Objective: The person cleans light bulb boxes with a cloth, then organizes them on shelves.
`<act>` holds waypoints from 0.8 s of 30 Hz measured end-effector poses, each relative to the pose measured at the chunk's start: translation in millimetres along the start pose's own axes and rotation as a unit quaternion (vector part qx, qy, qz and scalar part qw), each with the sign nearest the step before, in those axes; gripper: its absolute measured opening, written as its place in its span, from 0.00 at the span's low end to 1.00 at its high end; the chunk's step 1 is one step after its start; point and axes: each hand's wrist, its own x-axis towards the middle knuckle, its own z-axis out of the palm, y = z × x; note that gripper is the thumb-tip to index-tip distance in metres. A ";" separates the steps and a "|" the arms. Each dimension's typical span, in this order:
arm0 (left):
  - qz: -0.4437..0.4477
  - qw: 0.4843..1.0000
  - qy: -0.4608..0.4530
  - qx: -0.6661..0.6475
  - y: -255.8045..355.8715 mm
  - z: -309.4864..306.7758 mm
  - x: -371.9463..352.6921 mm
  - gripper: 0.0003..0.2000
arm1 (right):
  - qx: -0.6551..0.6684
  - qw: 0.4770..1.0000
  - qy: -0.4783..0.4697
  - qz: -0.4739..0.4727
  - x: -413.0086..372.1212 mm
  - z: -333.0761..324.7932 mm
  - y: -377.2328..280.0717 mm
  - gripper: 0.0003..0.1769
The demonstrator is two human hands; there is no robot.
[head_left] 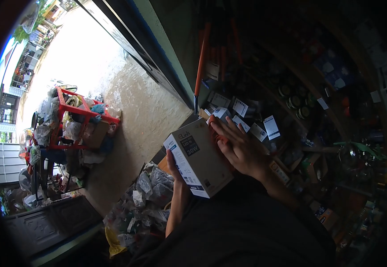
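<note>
A white and grey LED bulb box point(198, 151), marked 30W, is tilted in front of my body. My left hand point(176, 171) grips its left side, with the thumb along the printed white face and the other fingers hidden behind the box. My right hand point(240, 149) lies over the box's right side with its fingers stretched out. Under that palm and around the fingertips shows a red cloth point(222, 153), pressed against the box and mostly covered by the hand.
Several small boxes and white cards point(271, 127) lie beyond my right hand. Plastic-bagged goods point(146, 191) are heaped at lower left. Outside the doorway stands a red rack point(75, 109) packed with bags. An orange-handled pole point(201, 66) leans by the door frame; dark shelves line the right.
</note>
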 end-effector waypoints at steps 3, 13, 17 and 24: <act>0.013 0.999 -0.017 0.026 7.8 35.6 1.2 0.39 | 0.164 0.985 0.019 0.055 11.3 -6.4 1.8 0.31; 0.101 0.977 0.064 0.179 -10.2 45.0 -15.6 0.43 | 0.131 0.975 0.126 -0.130 11.2 38.7 -26.9 0.32; 0.138 0.954 0.133 0.231 -0.2 44.6 -10.1 0.40 | 0.281 0.950 0.046 -0.127 6.3 41.5 -40.2 0.32; 0.050 0.980 0.099 0.167 26.6 -39.4 -3.2 0.38 | 0.527 0.850 -0.019 0.016 -9.6 -2.9 -42.7 0.30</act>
